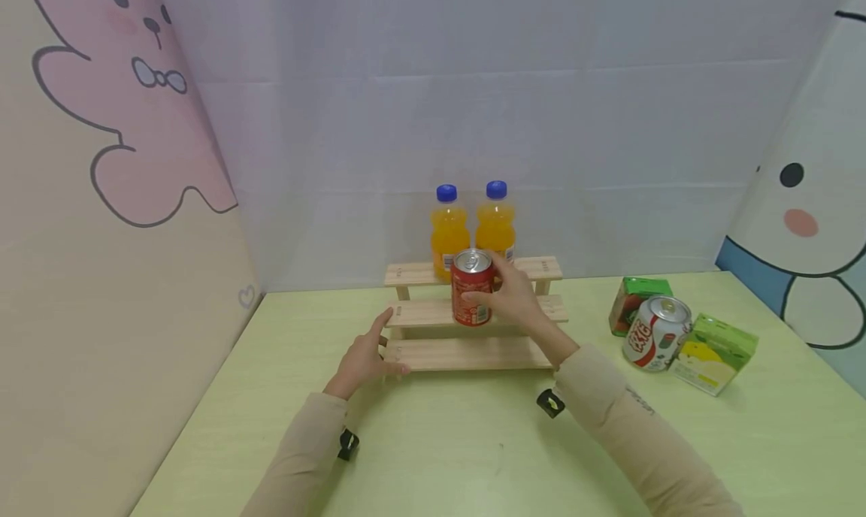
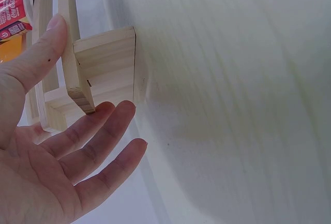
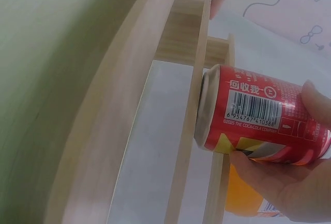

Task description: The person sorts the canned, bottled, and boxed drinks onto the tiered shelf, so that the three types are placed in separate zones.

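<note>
My right hand (image 1: 513, 295) grasps the red Coca-Cola can (image 1: 468, 284), upright at the wooden rack's (image 1: 467, 354) middle tier; base contact unclear. My left hand (image 1: 360, 361), fingers loose, touches the rack's left end.

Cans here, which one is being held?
The red can, gripped by the right hand at the wooden rack. The white can sits off to the right on the table, with neither of the hands on it.

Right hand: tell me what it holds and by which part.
The right hand grips the red Coca-Cola can by its side wall, around the body, with the base uncovered.
</note>
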